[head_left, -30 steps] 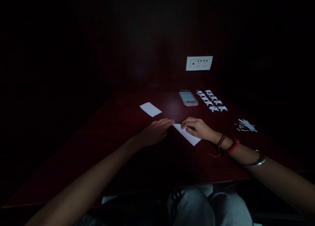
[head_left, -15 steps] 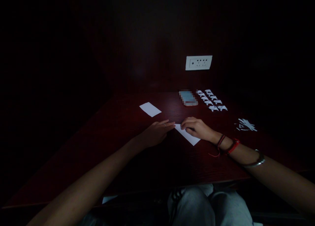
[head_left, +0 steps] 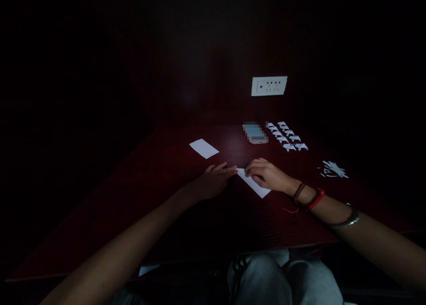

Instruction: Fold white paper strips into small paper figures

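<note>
A white sheet of paper [head_left: 258, 186], seemingly folded into a narrow shape, lies slanted on the dark red table. My left hand [head_left: 213, 181] rests flat with its fingers stretched out, and their tips touch the paper's far left corner. Across the upper part of the same paper lies my right hand [head_left: 266, 174], its fingers curled and pressed down on it. That hand hides the paper's upper right edge. Beyond my left hand, a second white sheet [head_left: 204, 149] lies flat by itself.
Several small folded paper pieces [head_left: 282, 139] stand in two rows at the back right, beside a blurred phone [head_left: 254, 133]. Thin paper strips [head_left: 334, 169] lie heaped farther right. A socket panel [head_left: 269, 86] is on the wall. The table's front edge [head_left: 286, 248] runs above my knees.
Both hands stay on the paper with almost the same pose. The whole view has shifted very slightly.
</note>
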### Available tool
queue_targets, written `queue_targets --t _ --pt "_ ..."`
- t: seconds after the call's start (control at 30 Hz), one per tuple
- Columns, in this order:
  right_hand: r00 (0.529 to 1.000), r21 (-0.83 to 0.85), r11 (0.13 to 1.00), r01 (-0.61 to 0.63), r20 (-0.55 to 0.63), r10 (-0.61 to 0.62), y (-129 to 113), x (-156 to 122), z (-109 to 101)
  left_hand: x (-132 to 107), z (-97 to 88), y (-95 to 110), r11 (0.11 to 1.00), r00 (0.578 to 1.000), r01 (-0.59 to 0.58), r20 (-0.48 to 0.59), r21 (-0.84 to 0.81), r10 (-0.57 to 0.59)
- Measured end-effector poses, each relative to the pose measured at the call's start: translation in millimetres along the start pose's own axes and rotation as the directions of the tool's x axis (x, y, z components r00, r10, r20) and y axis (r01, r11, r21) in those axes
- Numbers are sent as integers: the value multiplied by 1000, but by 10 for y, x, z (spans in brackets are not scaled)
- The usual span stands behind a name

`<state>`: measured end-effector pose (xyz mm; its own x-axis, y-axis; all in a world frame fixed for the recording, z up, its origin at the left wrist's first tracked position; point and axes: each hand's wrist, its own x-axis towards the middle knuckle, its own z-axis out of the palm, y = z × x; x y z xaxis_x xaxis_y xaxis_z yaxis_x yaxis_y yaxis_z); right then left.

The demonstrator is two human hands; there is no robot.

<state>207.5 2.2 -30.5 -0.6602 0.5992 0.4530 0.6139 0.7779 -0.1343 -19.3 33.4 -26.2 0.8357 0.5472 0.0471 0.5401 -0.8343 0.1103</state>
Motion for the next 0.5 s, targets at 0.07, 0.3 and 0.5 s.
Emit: queue_targets --t 0.07,0.3,0.5 --pt "1000 -18 1000 3 10 -3 -25 -2 -17 1 -16 13 999 999 33 19 -12 -33" --pt "999 -52 999 -13 45 15 -90 30 -59 1 -16 25 996 995 84 53 -7 -84" --pt "996 -65 997 -33 75 37 -92 53 -61 -8 -13 41 995 994 98 55 -18 -97"
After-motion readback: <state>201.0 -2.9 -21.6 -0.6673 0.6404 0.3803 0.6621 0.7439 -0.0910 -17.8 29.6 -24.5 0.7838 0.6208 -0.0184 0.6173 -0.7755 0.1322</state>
